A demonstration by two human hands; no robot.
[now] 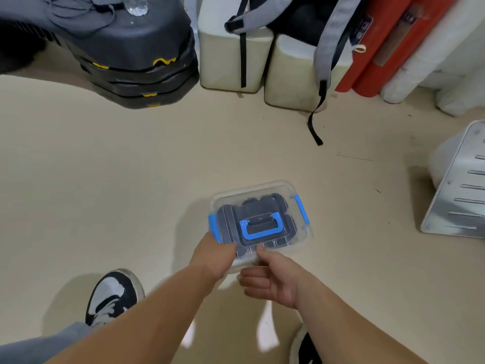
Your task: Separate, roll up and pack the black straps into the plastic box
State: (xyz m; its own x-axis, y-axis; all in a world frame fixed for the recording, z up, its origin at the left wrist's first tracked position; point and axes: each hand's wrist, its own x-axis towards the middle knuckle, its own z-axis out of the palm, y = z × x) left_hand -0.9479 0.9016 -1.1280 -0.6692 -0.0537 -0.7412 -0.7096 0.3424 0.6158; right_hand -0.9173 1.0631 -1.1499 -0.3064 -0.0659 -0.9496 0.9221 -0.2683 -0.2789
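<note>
Plastic box (287, 191) sits on the floor (131, 179) with both hands at its near side. The left grip (212, 250) is closed round the near-left corner, just below the left blue latch (214, 227). The right grip (273, 279) has its thumb on the lid's near rim and its fingers curled below the edge; it seems to be pinching it, though the blur hides the contact underneath. The black straps (228, 222) show as a dark mass through the clear lid, under the blue handle (259, 229), so they are inside. The lid is on and the right blue latch (301, 211) looks folded down. I judge the packing done and the closing step in hand. The next move calls for pressing each latch home, then lifting by the handle. A shoe (112, 295) stands nearer the camera, and a grey backpack (325, 43) hangs over the white blocks at the back
</note>
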